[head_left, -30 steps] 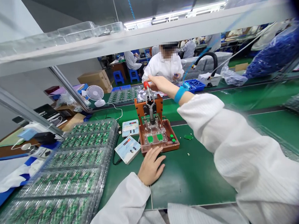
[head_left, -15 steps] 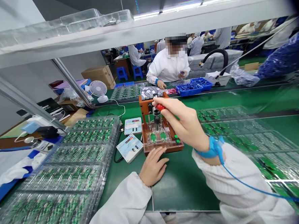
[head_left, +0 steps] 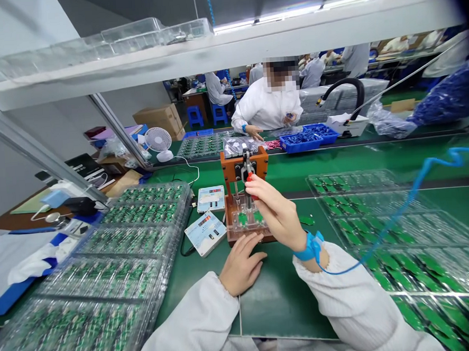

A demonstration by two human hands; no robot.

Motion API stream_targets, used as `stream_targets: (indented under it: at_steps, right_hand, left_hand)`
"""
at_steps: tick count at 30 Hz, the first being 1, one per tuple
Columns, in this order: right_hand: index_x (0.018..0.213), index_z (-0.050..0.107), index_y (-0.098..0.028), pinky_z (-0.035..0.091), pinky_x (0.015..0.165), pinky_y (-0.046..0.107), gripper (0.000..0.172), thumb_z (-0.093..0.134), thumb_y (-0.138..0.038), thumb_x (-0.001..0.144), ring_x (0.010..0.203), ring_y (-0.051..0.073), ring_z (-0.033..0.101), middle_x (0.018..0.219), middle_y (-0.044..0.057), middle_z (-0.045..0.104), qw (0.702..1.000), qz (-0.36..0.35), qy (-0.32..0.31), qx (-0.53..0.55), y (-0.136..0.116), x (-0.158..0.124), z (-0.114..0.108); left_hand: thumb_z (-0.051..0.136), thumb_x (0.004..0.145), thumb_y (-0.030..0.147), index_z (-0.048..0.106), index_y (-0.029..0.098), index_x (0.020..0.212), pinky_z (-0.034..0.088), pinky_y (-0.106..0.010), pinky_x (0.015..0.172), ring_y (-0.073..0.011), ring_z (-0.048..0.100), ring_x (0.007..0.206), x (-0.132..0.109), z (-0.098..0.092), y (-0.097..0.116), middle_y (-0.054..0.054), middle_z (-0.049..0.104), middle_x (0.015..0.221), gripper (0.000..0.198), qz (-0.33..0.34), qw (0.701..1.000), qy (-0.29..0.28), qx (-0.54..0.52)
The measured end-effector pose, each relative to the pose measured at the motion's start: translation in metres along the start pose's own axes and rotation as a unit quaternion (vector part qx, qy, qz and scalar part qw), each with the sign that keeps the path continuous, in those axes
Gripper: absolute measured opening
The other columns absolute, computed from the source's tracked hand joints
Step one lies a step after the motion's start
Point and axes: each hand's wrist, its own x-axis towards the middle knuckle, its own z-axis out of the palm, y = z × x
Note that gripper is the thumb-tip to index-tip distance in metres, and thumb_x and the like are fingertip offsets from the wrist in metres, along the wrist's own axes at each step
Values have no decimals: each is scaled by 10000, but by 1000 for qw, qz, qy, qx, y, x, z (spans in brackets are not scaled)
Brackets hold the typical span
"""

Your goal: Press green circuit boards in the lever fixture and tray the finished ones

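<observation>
A brown test fixture (head_left: 229, 168) with a toggle clamp stands before me. My right hand (head_left: 278, 212), with a blue wrist strap (head_left: 311, 246), is closed round the clamp's red handle (head_left: 251, 184), which points downward. My left hand (head_left: 242, 265) lies palm down, fingers stretched out, its fingertips at the front edge of the fixture's base. Green circuit boards (head_left: 243, 218) sit in the clear holder under the clamp, partly hidden by my right hand. Two white meter boxes (head_left: 206, 233) with red digits lie left of the fixture.
Clear trays (head_left: 159, 243) of green boards are stacked at left; more trays (head_left: 342, 211) lie at right. One loose board (head_left: 306, 220) is beside the fixture. Across the bench, a person in white (head_left: 268, 104) works near blue bins (head_left: 309, 135). A shelf (head_left: 132, 62) crosses overhead.
My right hand has swung the red handle down from the top of the fixture. The blue cord has lifted at right. My left hand stays at the base.
</observation>
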Motion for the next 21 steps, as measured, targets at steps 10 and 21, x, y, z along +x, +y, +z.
stream_targets:
  at_steps: [10, 21]
  right_hand:
    - [1405, 555, -313, 442, 1196, 575, 465, 457, -100, 1003, 1435, 285, 475, 1423, 52, 595, 997, 11, 79, 16, 1, -6, 23]
    - [1386, 563, -296, 437, 1197, 557, 439, 477, -108, 999, 1443, 280, 463, 1418, 64, 596, 996, 4, 90, 28, 2, -6, 26]
  left_hand:
    - [678, 928, 303, 684, 239, 1218, 387, -518, 1197, -296, 445, 1434, 12, -29, 1, -110, 502, 1526, 297, -79, 984, -91, -130]
    - [825, 737, 405, 647, 199, 1318, 357, -482, 1193, -376, 475, 1391, 62, -113, -116, -130, 566, 1465, 641, -301, 910, -282, 45]
